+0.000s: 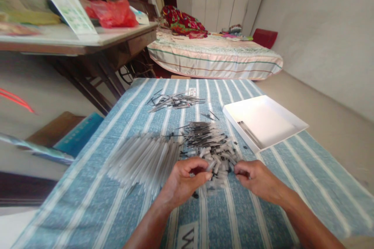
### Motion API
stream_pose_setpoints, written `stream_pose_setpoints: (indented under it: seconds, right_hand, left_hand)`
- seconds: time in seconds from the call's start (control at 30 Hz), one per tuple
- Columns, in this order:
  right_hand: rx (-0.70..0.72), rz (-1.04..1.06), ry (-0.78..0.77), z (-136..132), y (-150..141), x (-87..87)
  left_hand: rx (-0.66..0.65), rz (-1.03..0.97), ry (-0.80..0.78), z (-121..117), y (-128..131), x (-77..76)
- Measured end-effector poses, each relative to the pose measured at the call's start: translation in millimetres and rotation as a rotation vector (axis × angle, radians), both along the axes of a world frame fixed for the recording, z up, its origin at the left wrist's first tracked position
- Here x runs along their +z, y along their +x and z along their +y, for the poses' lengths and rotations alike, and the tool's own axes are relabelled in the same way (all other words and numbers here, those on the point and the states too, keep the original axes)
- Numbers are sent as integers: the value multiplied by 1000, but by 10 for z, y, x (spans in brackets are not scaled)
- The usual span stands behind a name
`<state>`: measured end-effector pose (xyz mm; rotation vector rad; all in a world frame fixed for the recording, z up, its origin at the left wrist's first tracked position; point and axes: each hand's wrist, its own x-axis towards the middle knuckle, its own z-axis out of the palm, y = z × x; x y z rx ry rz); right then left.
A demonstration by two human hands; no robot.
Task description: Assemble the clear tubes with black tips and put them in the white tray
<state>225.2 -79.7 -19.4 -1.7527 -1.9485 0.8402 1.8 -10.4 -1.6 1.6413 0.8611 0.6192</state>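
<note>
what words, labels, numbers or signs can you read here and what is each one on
"W": on the striped tablecloth, at the picture's bottom edge.
Far label on the tablecloth: too small to read surely.
Blue object and green-and-white panel: any print too blurred to read.

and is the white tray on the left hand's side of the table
No, the white tray lies on the right side of the striped cloth, beyond the right hand.

Striped bed before pale wardrobe
</note>
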Motion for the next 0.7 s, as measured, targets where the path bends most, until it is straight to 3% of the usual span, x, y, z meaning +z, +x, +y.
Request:
stream_pose_setpoints:
  seconds: [0.1,0.2,0.37,0.7]
  right_hand:
    - [-34,390,-10,10,-80,145]
    - [-46,596,31,50,-139,264]
    - [-43,655,81,148,-214,349]
    - [60,581,77,207,-230,318]
  left_hand:
    - [-34,7,42,-5,7,9]
    - [-69,4,70,-9,8,-4]
    - [-99,-10,91,-18,8,-52]
    - [-115,-8,114,-39,9,-51]
